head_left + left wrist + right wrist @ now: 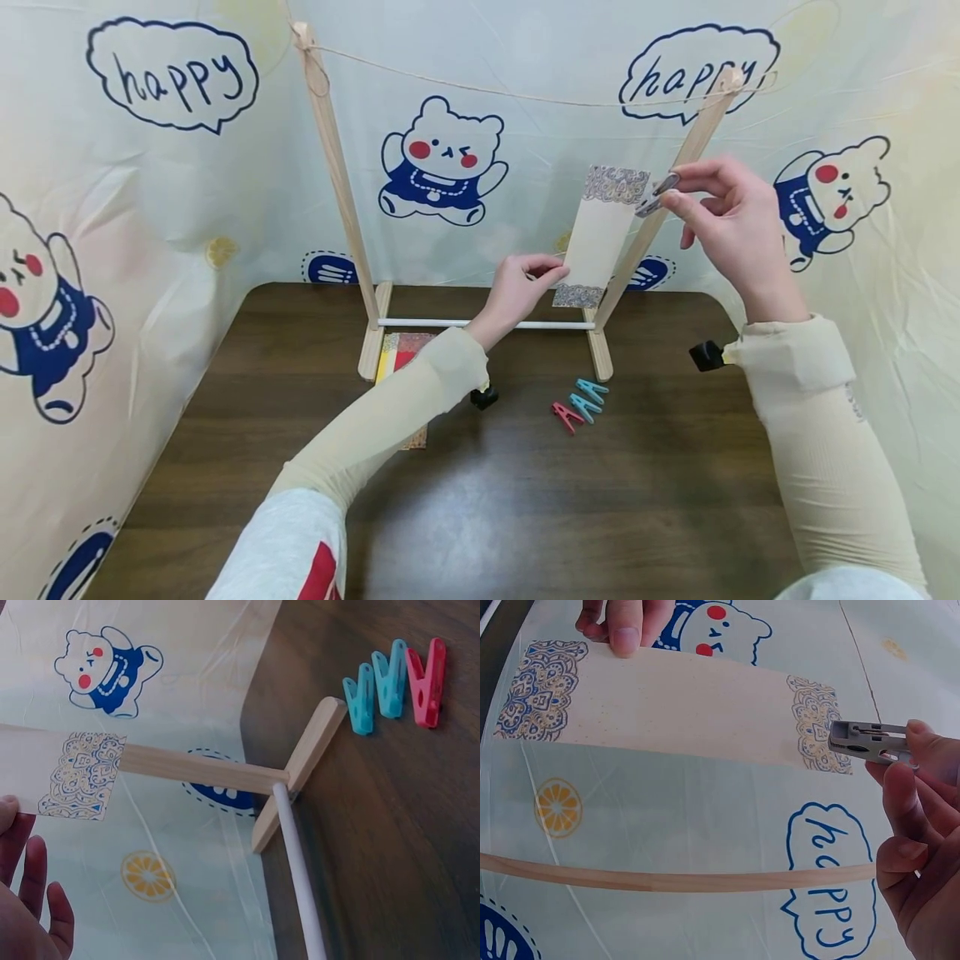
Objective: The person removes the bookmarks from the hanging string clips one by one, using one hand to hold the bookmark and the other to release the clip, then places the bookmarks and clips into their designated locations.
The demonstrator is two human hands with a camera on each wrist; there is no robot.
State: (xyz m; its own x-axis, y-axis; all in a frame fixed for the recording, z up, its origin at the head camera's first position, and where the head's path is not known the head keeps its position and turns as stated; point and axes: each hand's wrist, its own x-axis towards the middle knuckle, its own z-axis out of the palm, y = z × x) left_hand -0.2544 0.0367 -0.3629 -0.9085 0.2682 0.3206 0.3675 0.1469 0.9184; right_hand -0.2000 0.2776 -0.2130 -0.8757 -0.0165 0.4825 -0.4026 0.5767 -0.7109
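My left hand (521,287) pinches the left long edge of a cream paper card (597,242) with lacy patterned bands at both ends. The card hangs in the air, tilted, in front of the right post of a wooden frame (693,142). Between thumb and fingers of my right hand (738,221) is a grey clothespin (866,741), its tip at the card's patterned upper end. Whether the clothespin bites the card I cannot tell. Above the card a thin string (465,85) runs between the tops of the two posts.
Two blue clothespins (585,407) and a red clothespin (566,417) lie on the brown table (465,517). Colourful cards (411,346) lie partly under my left forearm. A white rod (427,322) joins the frame's feet. A patterned cloth (540,50) hangs behind.
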